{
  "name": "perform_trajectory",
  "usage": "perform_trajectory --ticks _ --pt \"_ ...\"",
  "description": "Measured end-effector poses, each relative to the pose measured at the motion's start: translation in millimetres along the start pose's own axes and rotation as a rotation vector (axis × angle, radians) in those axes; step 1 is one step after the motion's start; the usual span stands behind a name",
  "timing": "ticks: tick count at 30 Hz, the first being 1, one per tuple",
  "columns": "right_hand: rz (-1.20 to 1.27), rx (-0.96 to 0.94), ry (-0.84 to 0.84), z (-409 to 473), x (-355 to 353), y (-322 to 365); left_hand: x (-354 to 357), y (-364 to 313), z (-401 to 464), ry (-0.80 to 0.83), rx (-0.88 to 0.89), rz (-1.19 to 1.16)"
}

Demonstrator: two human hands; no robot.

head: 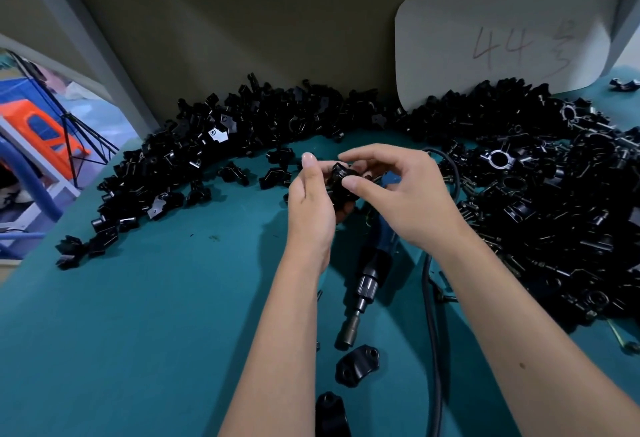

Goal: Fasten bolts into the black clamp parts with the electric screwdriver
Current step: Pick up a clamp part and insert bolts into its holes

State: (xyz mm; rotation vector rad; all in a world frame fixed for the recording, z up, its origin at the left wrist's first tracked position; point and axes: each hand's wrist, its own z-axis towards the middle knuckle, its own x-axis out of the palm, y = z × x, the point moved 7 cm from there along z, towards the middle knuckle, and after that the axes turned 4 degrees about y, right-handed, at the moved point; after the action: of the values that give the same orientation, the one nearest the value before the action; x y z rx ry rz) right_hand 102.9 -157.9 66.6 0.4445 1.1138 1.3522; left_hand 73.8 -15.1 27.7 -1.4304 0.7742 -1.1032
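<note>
My left hand (310, 201) grips a black clamp part (341, 185) above the middle of the teal table. My right hand (394, 190) pinches the top of the same part with thumb and fingertips; whether a bolt is between them is hidden. The electric screwdriver (367, 284) lies on the table below my hands, its socket tip pointing toward me. Its black cable (431, 332) runs along my right forearm. Two loose black clamp plates (356, 365) lie near the screwdriver's tip and at the bottom edge.
A long heap of black clamp parts (242, 131) curves along the back wall. A bigger heap with bolts (554, 201) fills the right side. A white card marked 44 (502, 41) leans on the wall. The teal table (138, 332) ends at the left.
</note>
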Motion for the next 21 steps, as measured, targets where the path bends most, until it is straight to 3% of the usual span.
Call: perform_trajectory --ticks 7,12,21 --pt "0.106 0.002 -0.067 -1.5 2.5 -5.0 8.7 0.4 -0.7 0.093 -0.011 -0.013" --pt "0.251 0.068 -0.149 -1.0 -5.4 -11.4 10.6 -2.2 1.9 0.275 -0.057 -0.210" --pt "0.237 0.045 -0.139 -1.9 -4.9 -7.1 6.9 -1.4 2.4 0.279 0.002 -0.186"
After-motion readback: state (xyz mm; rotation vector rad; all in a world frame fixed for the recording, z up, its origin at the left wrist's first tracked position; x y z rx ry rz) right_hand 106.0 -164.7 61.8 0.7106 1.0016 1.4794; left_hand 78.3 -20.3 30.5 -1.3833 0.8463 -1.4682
